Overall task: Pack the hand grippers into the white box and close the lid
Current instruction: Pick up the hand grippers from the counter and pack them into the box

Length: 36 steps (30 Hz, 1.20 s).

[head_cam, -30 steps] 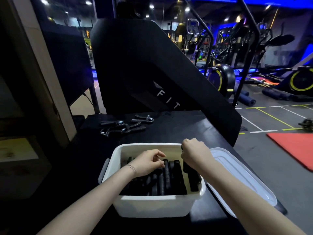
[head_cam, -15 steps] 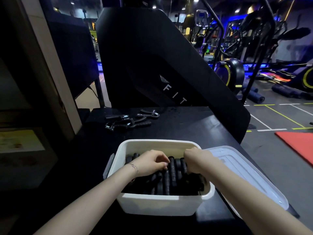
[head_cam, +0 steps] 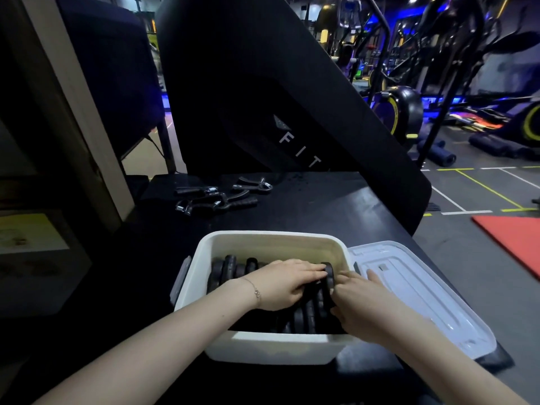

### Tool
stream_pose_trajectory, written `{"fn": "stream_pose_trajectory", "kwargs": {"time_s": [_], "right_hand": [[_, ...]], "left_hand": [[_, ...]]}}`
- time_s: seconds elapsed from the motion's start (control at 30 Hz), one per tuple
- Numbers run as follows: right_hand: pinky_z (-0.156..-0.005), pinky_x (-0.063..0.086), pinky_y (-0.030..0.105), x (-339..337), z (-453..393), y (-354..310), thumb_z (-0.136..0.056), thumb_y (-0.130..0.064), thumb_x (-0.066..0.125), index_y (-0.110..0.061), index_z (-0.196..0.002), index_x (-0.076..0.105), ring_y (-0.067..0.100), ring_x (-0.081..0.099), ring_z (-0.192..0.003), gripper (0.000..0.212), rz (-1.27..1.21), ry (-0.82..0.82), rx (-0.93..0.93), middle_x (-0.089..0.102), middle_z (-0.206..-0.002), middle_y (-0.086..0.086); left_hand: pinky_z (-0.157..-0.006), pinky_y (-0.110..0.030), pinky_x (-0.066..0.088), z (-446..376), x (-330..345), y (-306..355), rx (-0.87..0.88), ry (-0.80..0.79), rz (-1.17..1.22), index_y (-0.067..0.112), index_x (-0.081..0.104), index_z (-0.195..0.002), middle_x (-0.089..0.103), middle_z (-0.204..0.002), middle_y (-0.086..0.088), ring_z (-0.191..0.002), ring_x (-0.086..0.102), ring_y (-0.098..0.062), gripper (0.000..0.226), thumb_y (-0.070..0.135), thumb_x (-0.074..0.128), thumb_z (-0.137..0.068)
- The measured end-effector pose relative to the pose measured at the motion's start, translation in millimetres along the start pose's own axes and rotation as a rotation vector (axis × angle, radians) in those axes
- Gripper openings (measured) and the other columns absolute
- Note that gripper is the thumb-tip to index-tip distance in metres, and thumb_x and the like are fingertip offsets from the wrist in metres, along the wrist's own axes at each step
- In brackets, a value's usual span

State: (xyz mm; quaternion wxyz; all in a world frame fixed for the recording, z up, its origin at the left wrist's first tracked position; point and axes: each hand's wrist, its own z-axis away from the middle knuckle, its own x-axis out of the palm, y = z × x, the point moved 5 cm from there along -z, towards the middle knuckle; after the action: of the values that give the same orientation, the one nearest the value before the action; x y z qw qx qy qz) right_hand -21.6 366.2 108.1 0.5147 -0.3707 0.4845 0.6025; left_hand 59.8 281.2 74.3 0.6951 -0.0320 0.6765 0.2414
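Both hands are pressing the packed grippers (head_cam: 309, 311) flat in the white box (head_cam: 280, 346): left hand (head_cam: 285, 285) lying open on them, right hand (head_cam: 361, 305) pinching one handle, best nudged level below the rim.

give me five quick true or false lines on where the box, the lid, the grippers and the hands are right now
1. The lid is snapped onto the white box. False: it lies flat on the table to the box's right, and the box is open.
2. Both hands are inside the box, on the packed hand grippers. True: the left hand lies over them and the right hand presses at their right end.
3. Every hand gripper is already packed. False: loose grippers lie on the table beyond the box.
4. The box is filled with black grippers standing in a row. True.
5. The right hand is holding the lid. False: it is on the grippers in the box.
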Motion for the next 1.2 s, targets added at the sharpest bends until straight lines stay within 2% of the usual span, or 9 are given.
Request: {"fn": "stream_pose_trajectory", "kwargs": {"time_s": [0.17, 0.3, 0.47, 0.6, 0.67, 0.83, 1.0, 1.1, 1.2], "right_hand": [[-0.111, 0.011, 0.056, 10.5, -4.2, 0.0, -0.094, -0.016, 0.040, -0.011, -0.127, 0.050, 0.018, 0.022, -0.140, 0.034, 0.002, -0.095, -0.002, 0.043, -0.140, 0.001], [-0.113, 0.000, 0.055, 15.1, -10.6, -3.4, -0.093, -0.014, 0.039, -0.011, -0.129, 0.048, 0.020, 0.031, -0.135, 0.038, 0.023, -0.151, -0.032, 0.047, -0.138, 0.002], [-0.113, 0.009, 0.048, 9.6, -13.3, -0.8, -0.089, -0.008, 0.042, -0.007, -0.120, 0.054, 0.024, 0.039, -0.130, 0.033, 0.039, -0.138, -0.093, 0.051, -0.132, 0.009], [-0.112, 0.013, 0.039, -2.4, -19.4, -1.4, -0.086, -0.020, 0.049, -0.012, -0.113, 0.059, 0.028, 0.039, -0.128, 0.031, 0.082, 0.087, -0.135, 0.056, -0.124, 0.008], [-0.112, 0.015, 0.032, -6.9, -25.5, -2.2, -0.087, -0.034, 0.054, -0.015, -0.133, 0.046, 0.026, 0.028, -0.136, 0.051, -0.030, 0.151, -0.210, 0.046, -0.137, 0.007], [-0.120, 0.009, 0.034, 6.4, -41.2, -10.5, -0.067, -0.061, 0.070, -0.026, -0.150, 0.000, 0.017, -0.003, -0.147, 0.114, -0.437, -0.110, -0.220, -0.003, -0.159, -0.001], [-0.119, 0.003, 0.044, 23.8, -60.9, -21.6, -0.067, -0.059, 0.072, -0.035, -0.148, -0.010, 0.019, -0.019, -0.144, 0.117, -0.442, -0.203, -0.235, -0.015, -0.158, -0.001], [-0.119, 0.001, 0.045, 29.8, -66.9, -20.9, -0.065, -0.063, 0.070, -0.044, -0.145, -0.010, 0.022, -0.020, -0.144, 0.115, -0.422, -0.220, -0.253, -0.015, -0.158, 0.001], [-0.119, -0.002, 0.043, 32.8, -67.7, -20.4, -0.066, -0.067, 0.065, -0.046, -0.144, -0.012, 0.022, -0.020, -0.144, 0.112, -0.395, -0.203, -0.267, -0.016, -0.158, 0.001]], "left_hand": [[-0.112, -0.036, 0.022, -8.0, 8.6, 6.2, 0.034, -0.088, -0.095, 0.030, 0.020, -0.148, 0.008, -0.158, 0.015, -0.145, 0.011, -0.012, 0.068, 0.003, 0.037, -0.089], [-0.114, -0.036, 0.017, -9.1, 12.7, 5.2, 0.024, -0.085, -0.112, 0.027, 0.020, -0.149, 0.009, -0.158, 0.015, -0.146, 0.007, -0.013, 0.067, 0.004, 0.038, -0.089], [-0.115, -0.035, 0.017, -7.8, 9.3, 3.8, 0.013, -0.069, -0.100, 0.025, 0.020, -0.149, 0.011, -0.158, 0.014, -0.146, 0.007, -0.013, 0.061, 0.009, 0.038, -0.093], [-0.118, -0.043, 0.013, 10.3, -0.8, -18.0, -0.113, -0.057, -0.130, 0.026, 0.013, -0.150, 0.003, -0.158, 0.013, -0.146, -0.001, -0.011, 0.062, 0.038, 0.042, -0.097], [-0.119, -0.040, 0.007, 29.1, -10.1, -34.6, -0.199, -0.077, -0.136, 0.025, 0.007, -0.150, -0.003, -0.159, 0.011, -0.146, -0.006, -0.011, 0.074, 0.051, 0.045, -0.092], [-0.116, -0.024, 0.002, 73.2, -17.0, -62.4, -0.382, -0.185, -0.140, 0.012, -0.001, -0.150, -0.010, -0.159, -0.002, -0.146, -0.008, -0.012, 0.103, 0.064, 0.053, -0.080], [-0.117, -0.027, 0.001, 82.0, -5.6, -63.5, -0.412, -0.223, -0.183, 0.012, -0.004, -0.150, -0.012, -0.158, -0.006, -0.145, -0.014, -0.014, 0.121, 0.083, 0.039, -0.062], [-0.117, -0.033, -0.001, 79.8, 5.3, -62.4, -0.419, -0.245, -0.176, 0.016, -0.012, -0.149, -0.020, -0.156, -0.007, -0.142, -0.024, -0.021, 0.115, 0.079, 0.043, -0.070], [-0.116, -0.038, -0.009, 79.3, 16.7, -60.2, -0.412, -0.267, -0.171, 0.018, -0.020, -0.146, -0.025, -0.154, -0.009, -0.132, -0.039, -0.022, 0.124, 0.090, 0.024, -0.055]]}}
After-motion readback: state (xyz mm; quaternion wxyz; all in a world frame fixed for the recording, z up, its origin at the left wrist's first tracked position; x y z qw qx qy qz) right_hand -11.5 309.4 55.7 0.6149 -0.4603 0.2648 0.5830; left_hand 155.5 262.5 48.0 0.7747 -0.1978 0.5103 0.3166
